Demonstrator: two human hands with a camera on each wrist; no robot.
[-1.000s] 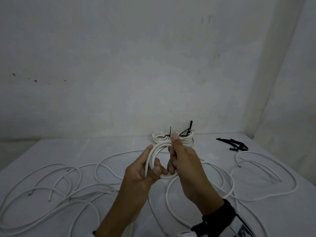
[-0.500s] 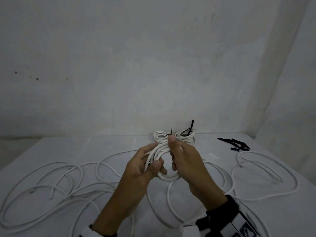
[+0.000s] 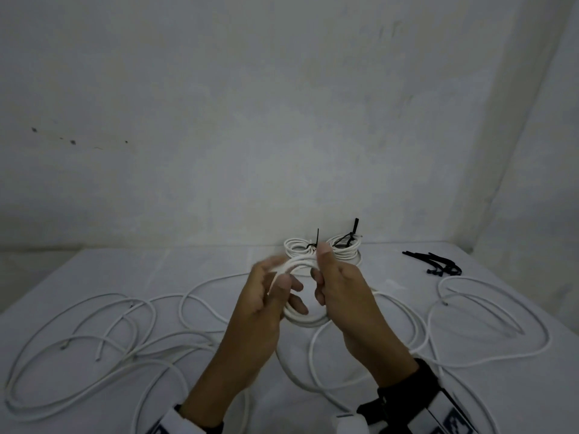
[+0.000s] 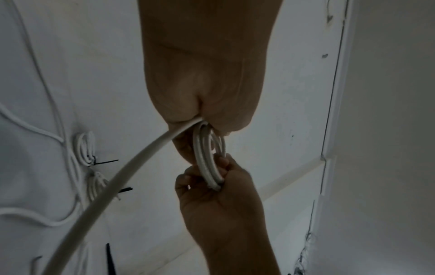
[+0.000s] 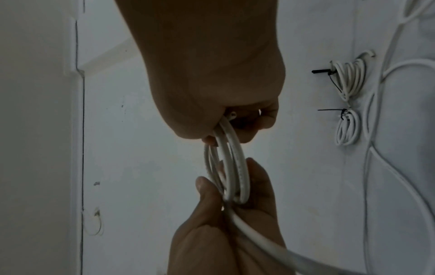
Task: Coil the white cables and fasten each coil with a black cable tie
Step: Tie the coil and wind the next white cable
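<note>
A small coil of white cable (image 3: 302, 319) hangs above the table between both hands. My left hand (image 3: 279, 277) grips its left side, thumb in front, fingers blurred over the top. My right hand (image 3: 319, 274) pinches the right side with the thumb pointing up. In the left wrist view the coil (image 4: 207, 160) runs from my left palm into the right hand (image 4: 219, 186), and the cable's free length (image 4: 117, 186) trails away. In the right wrist view the coil (image 5: 233, 167) is pinched by the left hand (image 5: 223, 204). Loose black cable ties (image 3: 438, 264) lie at the far right.
Two tied coils (image 3: 297, 249) (image 3: 344, 250) with black tie tails sticking up sit at the table's back edge by the wall. Loose white cables (image 3: 94, 339) sprawl over the left of the white table (image 3: 78, 270); more cable loops (image 3: 485, 308) lie on the right.
My left hand's fingers have swept up over the top of the coil and are blurred. Both hands and the coil have shifted slightly. The right hand keeps its pinch.
</note>
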